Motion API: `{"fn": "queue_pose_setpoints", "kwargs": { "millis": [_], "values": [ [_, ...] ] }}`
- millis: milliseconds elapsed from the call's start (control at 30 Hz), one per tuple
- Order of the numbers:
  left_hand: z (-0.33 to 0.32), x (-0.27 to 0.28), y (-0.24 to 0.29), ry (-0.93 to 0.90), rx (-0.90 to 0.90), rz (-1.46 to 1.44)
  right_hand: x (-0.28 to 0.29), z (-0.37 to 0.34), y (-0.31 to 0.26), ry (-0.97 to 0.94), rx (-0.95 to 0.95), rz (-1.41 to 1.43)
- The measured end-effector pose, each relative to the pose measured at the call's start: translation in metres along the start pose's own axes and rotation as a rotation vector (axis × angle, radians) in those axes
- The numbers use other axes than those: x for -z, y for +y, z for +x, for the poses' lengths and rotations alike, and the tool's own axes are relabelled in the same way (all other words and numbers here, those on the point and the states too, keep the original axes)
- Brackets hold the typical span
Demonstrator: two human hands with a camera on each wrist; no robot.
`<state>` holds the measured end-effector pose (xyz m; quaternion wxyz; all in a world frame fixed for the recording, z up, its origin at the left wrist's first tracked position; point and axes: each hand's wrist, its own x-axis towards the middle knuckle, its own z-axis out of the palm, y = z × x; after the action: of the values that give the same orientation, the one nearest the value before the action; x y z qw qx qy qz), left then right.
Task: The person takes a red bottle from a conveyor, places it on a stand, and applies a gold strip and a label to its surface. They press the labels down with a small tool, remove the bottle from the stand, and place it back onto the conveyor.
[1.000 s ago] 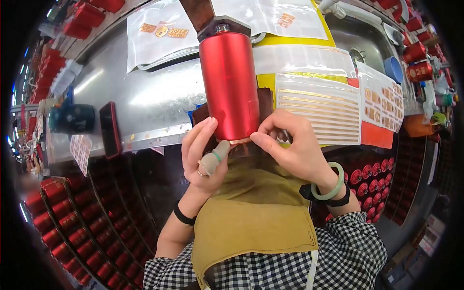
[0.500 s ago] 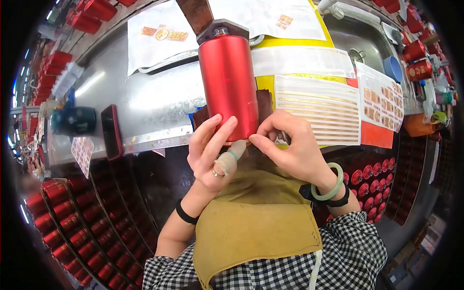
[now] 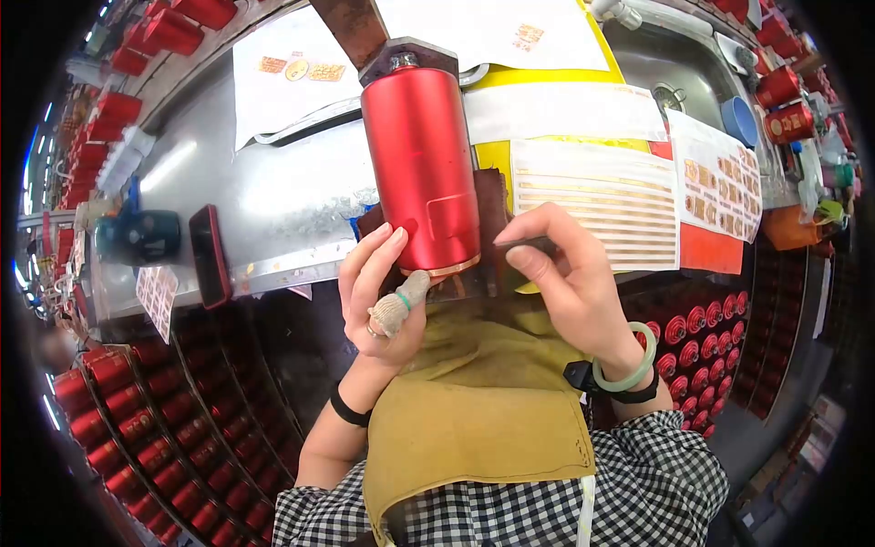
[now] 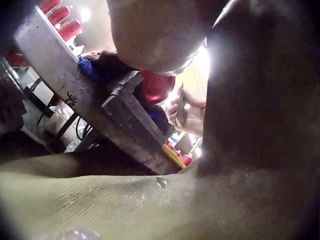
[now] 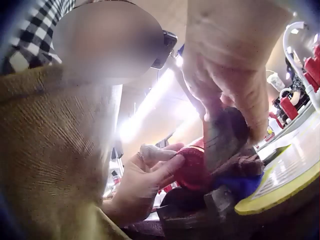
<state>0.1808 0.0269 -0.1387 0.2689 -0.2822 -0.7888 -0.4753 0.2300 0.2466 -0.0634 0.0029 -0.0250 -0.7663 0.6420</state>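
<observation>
A red metal bottle (image 3: 421, 173) lies neck away from me, its neck at a dark metal holder (image 3: 410, 56). Around its base edge runs a narrow gold band (image 3: 442, 271). My left hand (image 3: 378, 305) holds the base end, two bare fingers along the side and one cloth-wrapped finger at the band. To the right of the base and apart from it, my right hand (image 3: 570, 278) pinches a dark flat blade (image 3: 538, 244) between thumb and fingers. The right wrist view shows the blade (image 5: 225, 137) broad side on, near the bottle's base (image 5: 192, 167).
Right of the bottle lies a sheet of gold strips (image 3: 592, 210), beside a sheet of gold stickers (image 3: 720, 178). A phone (image 3: 211, 255) and a dark teal mug (image 3: 141, 235) stand left on the metal bench (image 3: 273, 196). Racks of red bottles (image 3: 155, 428) fill the space below.
My right hand has drawn back to the right from the base, bringing the blade into sight. The bottle has turned, its outlined panel now nearer the middle. My left hand has shifted left.
</observation>
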Motion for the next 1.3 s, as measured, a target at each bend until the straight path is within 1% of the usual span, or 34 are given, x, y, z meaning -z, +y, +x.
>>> {"fn": "queue_pose_setpoints", "kwargs": {
  "millis": [33,67,133,167,200,233,267,300,367,433,500,600,667,767,867,933,1033,1167,1233,1300],
  "values": [
    [-0.001,0.001,-0.001,-0.009,-0.029,0.015,-0.002,0.002,0.005,0.013,0.171,-0.151],
    [0.001,0.001,-0.002,-0.011,-0.027,0.015,-0.006,0.003,0.003,0.013,0.168,-0.150],
    [0.004,0.002,-0.001,-0.023,-0.090,0.045,-0.017,0.003,-0.001,0.102,0.177,-0.262],
    [0.005,0.002,0.000,-0.021,-0.090,0.046,-0.021,0.001,-0.001,0.151,0.139,-0.272],
    [0.004,0.004,0.003,-0.028,-0.037,0.058,-0.023,0.001,-0.002,0.148,0.137,-0.271],
    [0.005,0.004,0.005,-0.031,0.014,0.069,-0.023,0.002,-0.003,0.147,0.161,-0.342],
    [0.005,0.005,0.006,-0.030,0.017,0.070,-0.023,0.002,-0.004,0.146,0.183,-0.412],
    [0.006,0.004,0.006,-0.029,0.007,0.070,-0.024,0.003,-0.004,0.145,0.184,-0.413],
    [0.006,0.003,0.004,-0.028,-0.002,0.070,-0.026,0.005,-0.004,0.149,0.248,-0.393],
    [0.005,0.002,0.002,-0.017,-0.056,0.064,-0.027,0.006,-0.004,0.142,0.254,-0.384],
    [0.006,0.002,0.001,-0.019,-0.059,0.065,-0.028,0.007,-0.004,0.136,0.261,-0.377],
    [0.005,0.002,0.000,-0.019,-0.077,0.077,-0.031,0.008,-0.005,0.152,0.250,-0.389],
    [0.005,0.003,0.000,-0.020,-0.093,0.087,-0.033,0.008,-0.006,0.146,0.197,-0.384],
    [0.004,0.008,-0.001,-0.064,-0.093,0.111,-0.032,0.008,-0.009,0.134,0.168,-0.350],
    [0.004,0.006,-0.002,-0.075,-0.119,0.114,-0.032,0.008,-0.007,0.140,0.170,-0.340],
    [0.004,0.002,-0.004,-0.028,-0.176,0.100,-0.029,0.007,-0.005,0.139,0.159,-0.339],
    [0.002,0.004,-0.003,-0.038,-0.137,0.125,-0.024,0.007,-0.001,0.138,0.147,-0.324],
    [0.002,0.003,-0.007,-0.034,-0.150,0.114,-0.022,0.007,-0.001,0.141,0.132,-0.300],
    [0.006,0.002,-0.010,-0.015,-0.322,0.143,-0.023,0.005,-0.001,0.139,0.126,-0.291],
    [0.006,0.006,-0.008,-0.044,-0.293,0.160,-0.024,0.006,-0.001,0.139,0.124,-0.264]
  ]
}}
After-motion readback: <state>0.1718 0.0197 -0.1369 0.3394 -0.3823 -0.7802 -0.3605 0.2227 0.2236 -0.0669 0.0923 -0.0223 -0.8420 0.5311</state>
